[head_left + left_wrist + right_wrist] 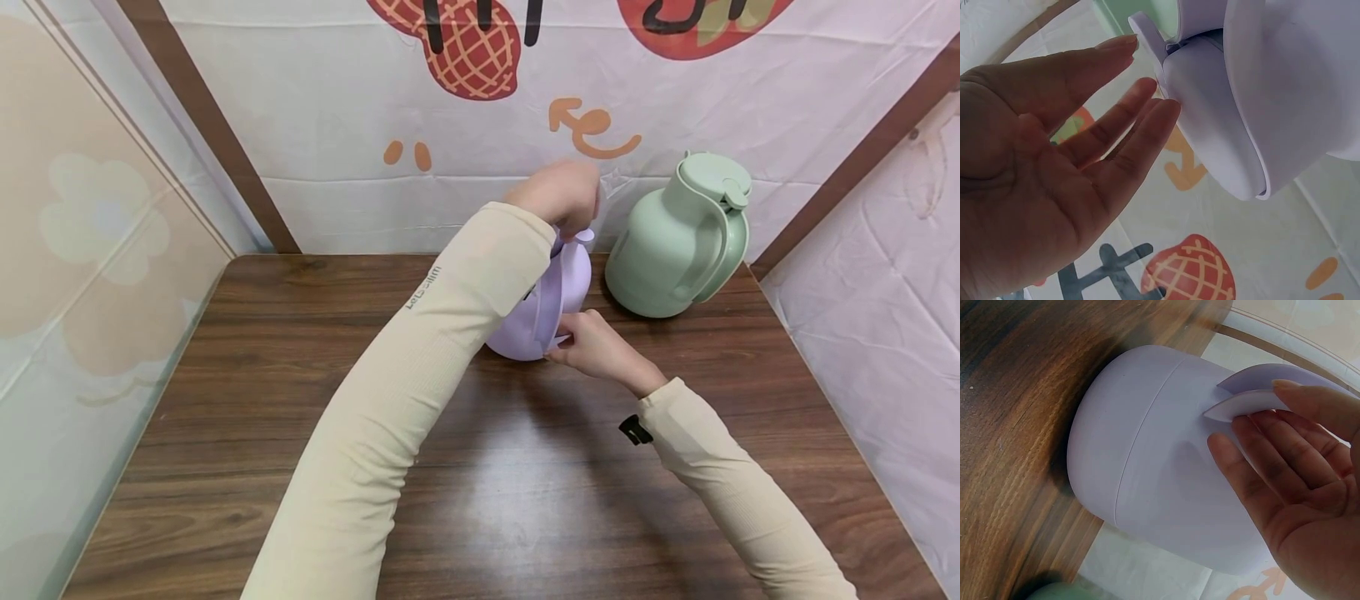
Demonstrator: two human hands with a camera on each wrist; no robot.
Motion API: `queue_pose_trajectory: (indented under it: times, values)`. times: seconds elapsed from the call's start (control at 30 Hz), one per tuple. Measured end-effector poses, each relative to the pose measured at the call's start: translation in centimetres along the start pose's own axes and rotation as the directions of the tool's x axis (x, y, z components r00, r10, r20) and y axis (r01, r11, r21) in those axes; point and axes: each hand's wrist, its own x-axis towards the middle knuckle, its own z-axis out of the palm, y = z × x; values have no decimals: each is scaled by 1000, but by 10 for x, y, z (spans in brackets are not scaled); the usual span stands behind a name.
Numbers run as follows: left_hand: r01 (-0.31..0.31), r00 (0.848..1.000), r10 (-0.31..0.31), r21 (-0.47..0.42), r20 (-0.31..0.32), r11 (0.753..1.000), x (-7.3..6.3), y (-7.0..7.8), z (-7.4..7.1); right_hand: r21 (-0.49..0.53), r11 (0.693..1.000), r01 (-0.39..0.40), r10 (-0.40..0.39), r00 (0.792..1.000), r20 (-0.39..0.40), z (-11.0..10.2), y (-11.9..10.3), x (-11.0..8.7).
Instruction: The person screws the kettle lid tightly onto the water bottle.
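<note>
A lavender thermos jug [576,283] with a curved handle [1254,403] stands upright near the back of the wooden table. My left hand [562,196] reaches over its top. In the left wrist view, the fingers [1125,147] extend toward the lid [1207,122], fingertips right at its edge, and the thumb is beside a small lever [1146,36]. My right hand [596,346] pinches the low end of the handle, thumb on one side and fingers behind. In the head view, the left forearm hides part of the jug.
A pale green thermos jug [652,250] stands to the right of the lavender one, handle toward the front right. Printed white cloth [322,142] hangs behind and at both sides of the wooden table [300,350]. A black clip [636,430] is at the right wrist.
</note>
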Motion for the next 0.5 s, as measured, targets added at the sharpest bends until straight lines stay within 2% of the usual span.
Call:
queue_pose_trajectory:
  times: [0.17, 0.33, 0.43, 0.5]
  values:
    - [-1, 998, 1, 9, 61, 1000, -2, 1, -1, -1, 1000, 4, -4, 1000, -3, 0, 0, -1]
    - [-47, 994, 44, 29, 104, 998, -3, 1, -1, 2, 1000, 4, -4, 1000, -3, 1, 0, 0]
    - [-68, 992, 67, 6, 108, 998, -6, -2, 1, 4, 1000, 4, -4, 1000, -5, 1, 1, 0]
    - [-57, 992, 60, -32, 114, 998, -8, -4, 3, 4, 1000, 7, -7, 1000, -7, 1, 1, 0]
